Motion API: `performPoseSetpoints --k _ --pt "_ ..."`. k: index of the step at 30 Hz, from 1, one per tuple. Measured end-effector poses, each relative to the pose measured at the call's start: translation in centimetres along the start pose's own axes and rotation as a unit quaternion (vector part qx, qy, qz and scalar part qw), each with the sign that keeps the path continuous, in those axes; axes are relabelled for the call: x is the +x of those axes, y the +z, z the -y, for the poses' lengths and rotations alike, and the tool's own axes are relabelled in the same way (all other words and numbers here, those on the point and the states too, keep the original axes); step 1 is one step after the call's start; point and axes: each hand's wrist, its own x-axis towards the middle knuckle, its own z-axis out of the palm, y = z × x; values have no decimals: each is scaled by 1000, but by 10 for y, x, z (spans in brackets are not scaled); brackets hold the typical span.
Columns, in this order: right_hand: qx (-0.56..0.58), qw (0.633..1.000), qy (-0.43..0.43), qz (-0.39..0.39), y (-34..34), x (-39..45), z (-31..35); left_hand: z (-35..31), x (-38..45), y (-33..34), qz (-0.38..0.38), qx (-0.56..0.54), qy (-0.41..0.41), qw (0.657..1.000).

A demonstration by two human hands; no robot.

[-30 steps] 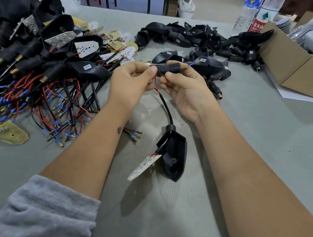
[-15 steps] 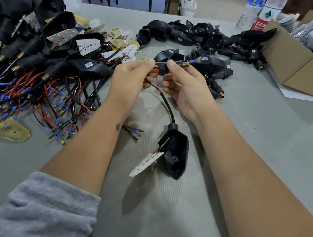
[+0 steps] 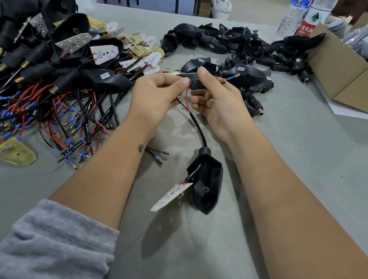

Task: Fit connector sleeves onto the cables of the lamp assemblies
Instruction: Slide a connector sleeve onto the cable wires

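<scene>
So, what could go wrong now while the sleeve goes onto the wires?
The thin red wire bows out below the black connector sleeve that the right hand grips; pushing on may kink it. The white LED board hangs off the black lamp housing, so tugging might strain its joint.

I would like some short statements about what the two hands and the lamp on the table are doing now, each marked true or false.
1. The right hand grips the black connector sleeve. True.
2. A blue-tipped wire sticks out of the sleeve's threaded brass end. True.
3. The lamp housing hangs in the air. False: it lies on the table.
4. The left hand rests flat on the table. False: it is raised and pinches the wires at the sleeve.
5. The LED board sits closed inside the housing. False: it lies outside, beside it.
</scene>
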Motion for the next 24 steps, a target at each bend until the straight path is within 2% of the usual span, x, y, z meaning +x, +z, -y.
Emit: performPoseSetpoints --k 4,8,13,17,24 --pt "22 1000 1 0 -1 -1 1 -2 -1 2 28 0 -21 999" --pt "43 999 8 -25 -3 1 2 -2 -1 4 18 6 -26 999" --pt "-10 1000 0 3 1 2 0 -2 -3 4 9 1 -17 1000" --pt "5 1000 11 18 1 1 3 -2 -1 3 -7 5 -14 1000" --pt "60 998 -35 8 -1 -1 3 -4 -2 2 6 15 -9 1000"
